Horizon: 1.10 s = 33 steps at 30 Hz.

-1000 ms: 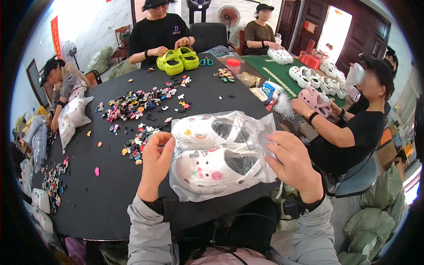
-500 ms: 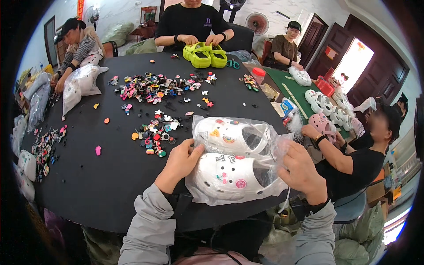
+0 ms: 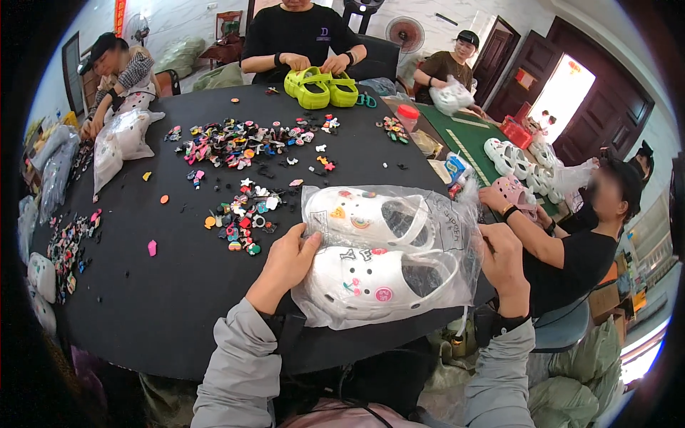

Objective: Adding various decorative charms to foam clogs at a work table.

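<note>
A pair of white clogs [image 3: 371, 278] with colourful charms lies side by side inside a clear plastic bag [image 3: 457, 227] at the near edge of the black table. My left hand [image 3: 289, 262] grips the bag's left side, thumb on top near the toes; its other fingers are partly hidden. At the opposite end, by the heels, my right hand [image 3: 505, 267] is closed on the bag's edge, fingers curled in. The plastic is spread fairly flat on that side.
Loose shoe charms [image 3: 235, 143] are heaped across the black table [image 3: 193, 307], with more at its left. Across from me a person handles lime-green clogs [image 3: 321, 87]. Other people sit left and right. More white clogs [image 3: 517, 162] stand on a green table [image 3: 457, 128].
My right hand has moved right, drawing the bunched end of the bag out flatter. My left hand stays on the bag. A person at the back right has lifted a bagged bundle.
</note>
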Tool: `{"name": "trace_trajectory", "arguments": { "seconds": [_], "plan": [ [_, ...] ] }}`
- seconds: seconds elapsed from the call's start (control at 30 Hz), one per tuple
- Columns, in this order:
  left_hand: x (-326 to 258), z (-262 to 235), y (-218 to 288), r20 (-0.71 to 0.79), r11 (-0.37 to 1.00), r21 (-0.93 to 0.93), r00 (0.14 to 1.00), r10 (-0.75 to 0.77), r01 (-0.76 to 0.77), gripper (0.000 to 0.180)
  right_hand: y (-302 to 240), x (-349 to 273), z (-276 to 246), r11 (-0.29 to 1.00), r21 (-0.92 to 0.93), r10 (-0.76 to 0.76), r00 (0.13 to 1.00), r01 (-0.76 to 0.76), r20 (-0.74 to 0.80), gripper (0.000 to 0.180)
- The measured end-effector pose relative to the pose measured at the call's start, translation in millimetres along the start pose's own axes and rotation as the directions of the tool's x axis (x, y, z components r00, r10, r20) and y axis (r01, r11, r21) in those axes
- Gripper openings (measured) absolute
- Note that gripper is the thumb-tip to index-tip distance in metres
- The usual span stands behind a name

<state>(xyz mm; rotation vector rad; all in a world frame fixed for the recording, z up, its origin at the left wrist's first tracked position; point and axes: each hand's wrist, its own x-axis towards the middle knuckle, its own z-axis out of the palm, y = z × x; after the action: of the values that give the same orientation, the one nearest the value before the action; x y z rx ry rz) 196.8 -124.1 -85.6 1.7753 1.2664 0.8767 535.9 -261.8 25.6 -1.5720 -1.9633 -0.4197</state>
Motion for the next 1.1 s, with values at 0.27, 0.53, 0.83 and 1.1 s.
{"name": "trace_trajectory", "arguments": {
  "seconds": [0.27, 0.53, 0.83, 1.1],
  "plan": [
    [-0.2, 2.1, 0.2, -0.039, 1.000, 0.005, 0.999, 0.026, -0.026, 0.059, -16.7, 25.5, 10.3, 0.991, -0.022, -0.129, 0.983, 0.133, 0.134, 0.030],
    [-3.3, 0.1, 2.0, -0.012, 0.999, -0.001, 0.999, -0.032, 0.032, 0.059, -50.8, 36.1, 26.9, 0.881, 0.077, -0.468, 0.841, 0.466, 0.271, 0.029],
    [3.9, 2.8, -2.8, -0.001, 0.999, -0.021, 0.999, -0.039, 0.039, 0.059, -43.4, 43.5, 45.0, 0.913, -0.031, -0.373, 0.863, 0.407, 0.341, 0.048],
    [6.0, 6.0, -12.3, -0.001, 0.995, -0.095, 1.000, -0.023, 0.023, 0.052, -40.0, 33.7, 68.6, 0.888, -0.307, -0.040, 0.720, 0.344, 0.693, 0.033]
  ]
}}
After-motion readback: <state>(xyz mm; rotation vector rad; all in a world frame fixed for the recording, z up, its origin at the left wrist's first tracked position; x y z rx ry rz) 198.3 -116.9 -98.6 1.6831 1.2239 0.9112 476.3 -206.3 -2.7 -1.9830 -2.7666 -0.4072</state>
